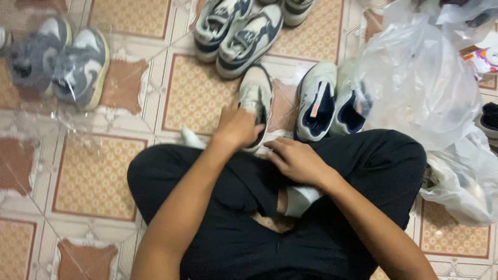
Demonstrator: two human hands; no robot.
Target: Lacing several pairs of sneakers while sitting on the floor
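Left hand (237, 127): fingers curled over the collar of a cream low-top sneaker with dark lining (256, 98), gripping its heel end.
Right hand (296, 162): resting on the black trouser leg (373, 166), fingers loosely bent, fingertips near the sneaker's heel; grasp on anything cannot be told.
Held sneaker: toe pointing away, sole on the patterned tan-and-cream tiled floor (93, 176), heel against the crossed legs.
Beside it, to the right: white pair of sneakers with navy lining (327, 101).
Farther off: navy-and-white pair (236, 33); grey pair under clear film (57, 59), upper left.
Right edge: crumpled translucent plastic bags (420, 83).
Lap: white sock (301, 199).
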